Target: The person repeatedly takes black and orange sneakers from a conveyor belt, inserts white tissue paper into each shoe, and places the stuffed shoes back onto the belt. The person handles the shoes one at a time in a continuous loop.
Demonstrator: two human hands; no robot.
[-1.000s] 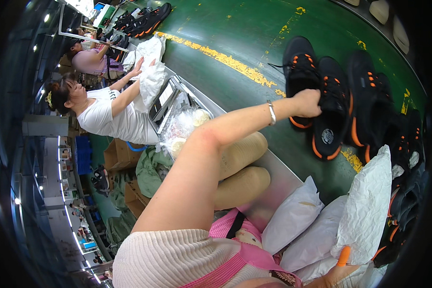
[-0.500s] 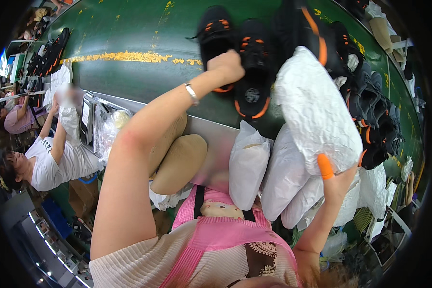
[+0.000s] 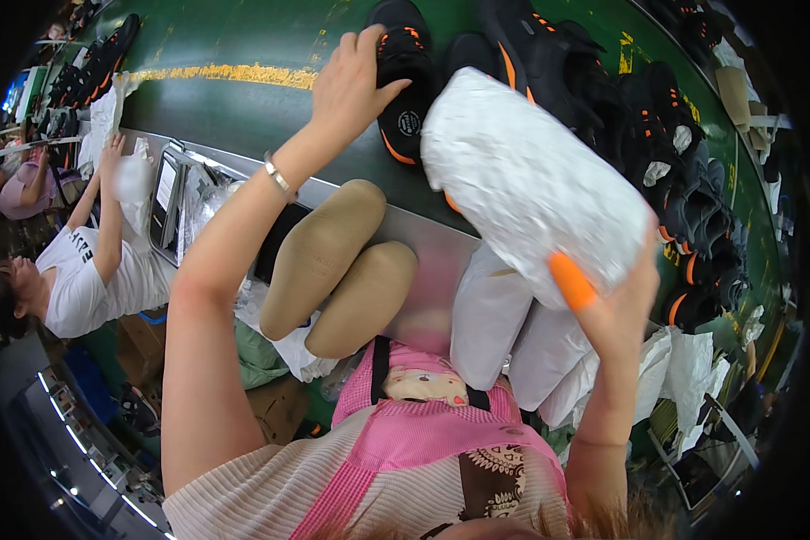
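Note:
My left hand [image 3: 354, 88] reaches to a black shoe [image 3: 403, 76] with orange trim. Its fingers are spread along the shoe's side, and the thumb points over the heel opening. In my right hand [image 3: 616, 306] is a long bundle wrapped in crinkled white paper [image 3: 535, 171]; an orange finger cot covers the thumb. The bundle hides most of a second dark shoe [image 3: 468, 56] beside the first. Below it, white paper-wrapped bundles [image 3: 490, 328] lean at the bench edge. Two beige foot-shaped forms [image 3: 328, 252] lie nearer my left arm.
More black and orange shoes [image 3: 549, 67] stand on the green work surface [image 3: 225, 45] to the right, several grey ones [image 3: 697, 198] beyond them. A metal strip [image 3: 432, 238] edges it. At left, a person in a white shirt [image 3: 108, 288] works beside a tray [image 3: 166, 193].
My left hand has come out of the shoe's heel opening, and its fingers have spread. My right hand has swung the white bundle leftward over the second shoe. The view has shifted slightly.

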